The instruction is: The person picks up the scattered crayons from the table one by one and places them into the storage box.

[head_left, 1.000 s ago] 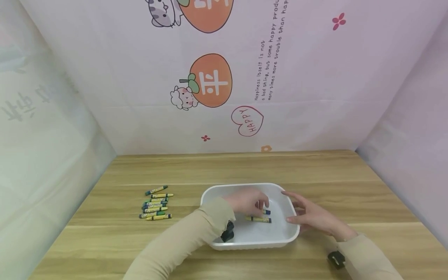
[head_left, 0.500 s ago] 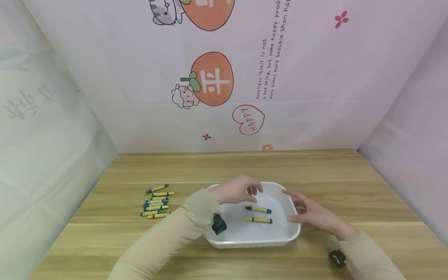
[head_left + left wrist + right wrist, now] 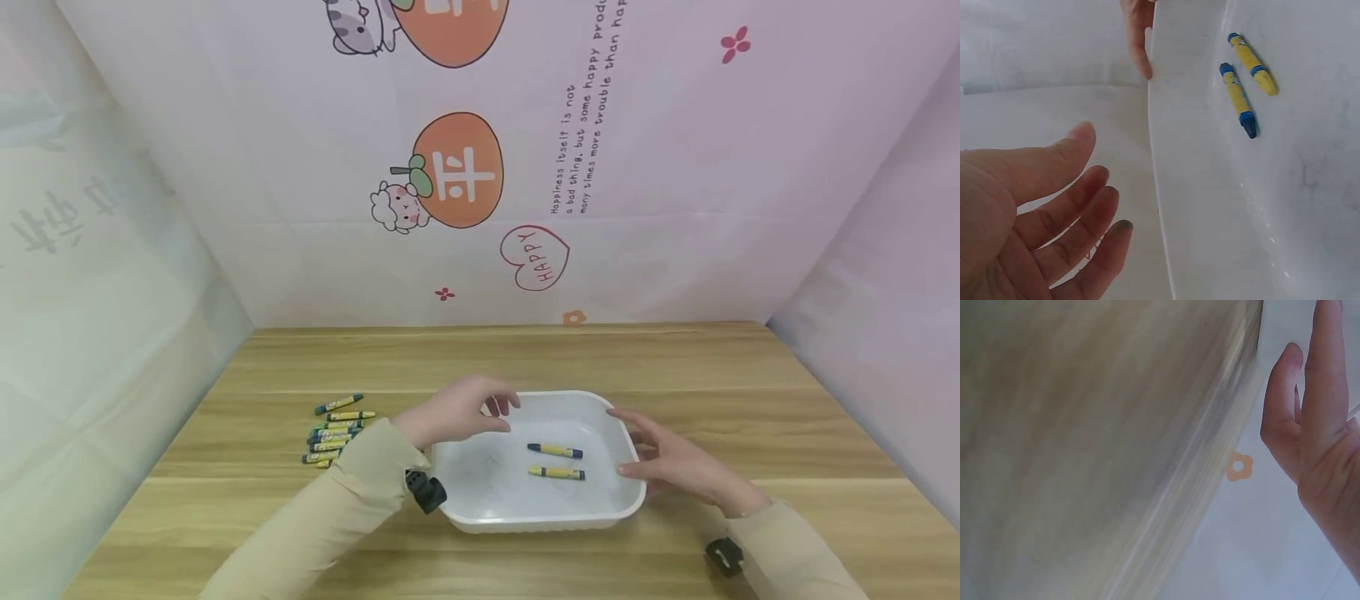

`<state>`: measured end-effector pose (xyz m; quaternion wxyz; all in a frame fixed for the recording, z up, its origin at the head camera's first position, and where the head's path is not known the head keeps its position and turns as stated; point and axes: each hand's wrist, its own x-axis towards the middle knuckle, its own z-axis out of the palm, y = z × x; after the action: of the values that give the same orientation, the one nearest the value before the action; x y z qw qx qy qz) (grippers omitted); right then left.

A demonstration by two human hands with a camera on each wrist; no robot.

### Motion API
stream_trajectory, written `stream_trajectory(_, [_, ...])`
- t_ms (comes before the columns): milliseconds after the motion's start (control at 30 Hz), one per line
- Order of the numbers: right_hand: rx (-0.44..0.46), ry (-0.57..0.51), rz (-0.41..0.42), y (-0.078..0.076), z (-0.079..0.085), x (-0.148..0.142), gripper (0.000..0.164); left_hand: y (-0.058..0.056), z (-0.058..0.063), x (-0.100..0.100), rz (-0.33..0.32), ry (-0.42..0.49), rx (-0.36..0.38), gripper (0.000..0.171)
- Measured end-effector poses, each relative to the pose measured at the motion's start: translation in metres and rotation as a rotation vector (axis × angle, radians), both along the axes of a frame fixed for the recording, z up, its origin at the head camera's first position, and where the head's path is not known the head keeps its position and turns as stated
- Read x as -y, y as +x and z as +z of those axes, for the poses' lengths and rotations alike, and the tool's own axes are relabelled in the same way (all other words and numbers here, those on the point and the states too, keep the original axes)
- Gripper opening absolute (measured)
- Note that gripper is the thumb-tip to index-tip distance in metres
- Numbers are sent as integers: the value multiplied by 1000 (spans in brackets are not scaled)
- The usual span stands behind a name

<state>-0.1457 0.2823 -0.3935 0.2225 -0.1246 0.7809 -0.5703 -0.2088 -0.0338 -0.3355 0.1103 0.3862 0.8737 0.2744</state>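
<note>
My left hand (image 3: pixel 461 410) hovers over the left part of a white plastic tray (image 3: pixel 495 525), fingers loosely bent and nothing between them. In the left wrist view the left hand (image 3: pixel 1054 219) shows its thumb and fingertips apart. My right hand (image 3: pixel 675 462) touches the tray's right side, its thumb and index finger spread at the rim. Inside the tray lie two crayons side by side: a dark blue crayon (image 3: pixel 555 451) and, nearer me, a yellow crayon (image 3: pixel 557 473). The right wrist view shows the right hand (image 3: pixel 1319 419) with extended fingers; the tray is hard to make out there.
Left of the tray, several blue, green and yellow crayons (image 3: pixel 333 435) lie in a loose pile, partly behind the left forearm. The wooden table (image 3: pixel 675 367) meets a printed white cloth backdrop (image 3: pixel 645 275) at the back. Cloth hangs at both sides.
My left hand has let go of the crayon in the tray and drawn back to the left, uncovering both crayons. The right hand stays at the tray's right rim.
</note>
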Motion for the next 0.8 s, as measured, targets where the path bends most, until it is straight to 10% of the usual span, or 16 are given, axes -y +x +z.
stream_trajectory(800, [-30, 43, -8, 0, 0, 1, 86, 10, -15, 138, 218, 50, -109, 19])
